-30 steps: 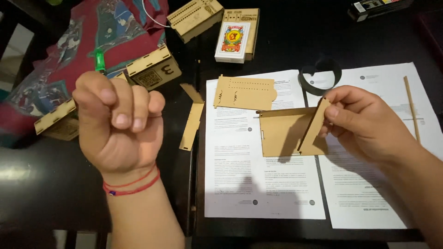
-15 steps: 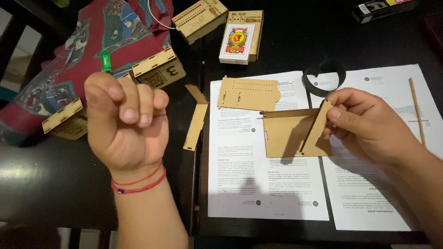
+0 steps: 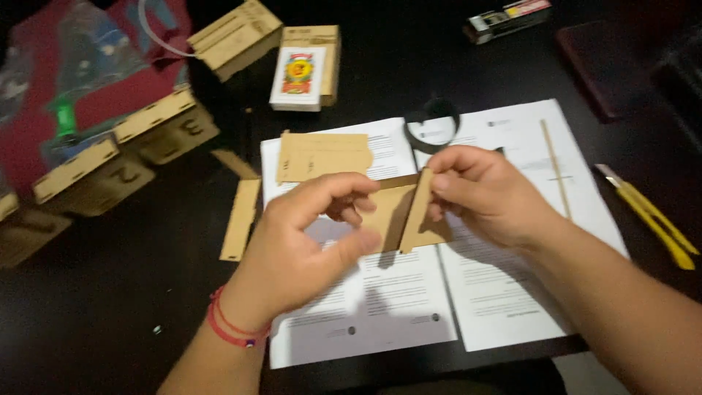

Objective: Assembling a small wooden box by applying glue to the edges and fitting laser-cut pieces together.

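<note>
Left hand (image 3: 311,241) and right hand (image 3: 486,194) both pinched closed on the joined wooden panels (image 3: 398,216), held just above the printed sheets (image 3: 409,307). Risk: upright panel (image 3: 418,208) slipping from its slot under uneven finger pressure, or thin tabs snapping if forced at a tilt.

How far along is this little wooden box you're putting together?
Early on. Done: several finished laser-cut wooden boxes sit at the upper left. In hand: the left hand and right hand hold two thin wooden panels joined at an angle. Left: a flat notched panel and a narrow wooden strip lie loose, unattached.
</note>
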